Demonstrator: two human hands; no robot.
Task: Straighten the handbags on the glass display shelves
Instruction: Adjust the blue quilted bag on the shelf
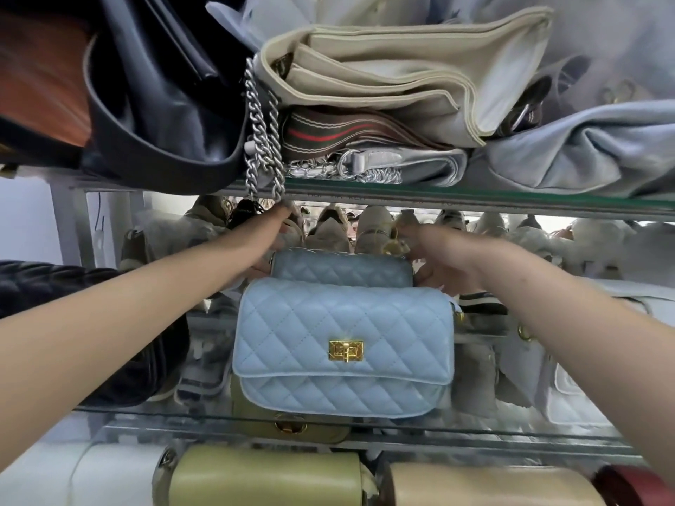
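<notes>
**Two blue quilted handbags, two hands reaching past them**

Two glass shelves in view: upper glass shelf (475, 200) with a green-tinted edge, lower glass shelf (475, 430) under the blue bags. On the lower one, centre, two light-blue quilted handbags: front blue handbag (343, 345), upright, flap forward, one gold clasp (346, 350) at its middle; rear blue handbag (341, 268), smaller in view, standing just behind and touching the front one. Under the front bag's left corner, one olive handbag (288, 421) with a round gold clasp, seen through the glass. Left of these, one black quilted handbag (47, 286), partly behind the forearm.

Left hand (272, 233) stretched to the rear bag's left end, fingers hidden behind it; grip cannot be told. Right hand (443, 255) at the rear bag's right end, blurred, fingers curled toward the bag; whether closed on it cannot be told.

On the upper shelf: one black leather bag (153, 104), one silver chain strap (261, 140) hanging over the edge, one folded beige canvas bag (401, 78), one pale blue soft bag (591, 155). Below, two rounded bags, green (263, 476) and tan (485, 485).
</notes>
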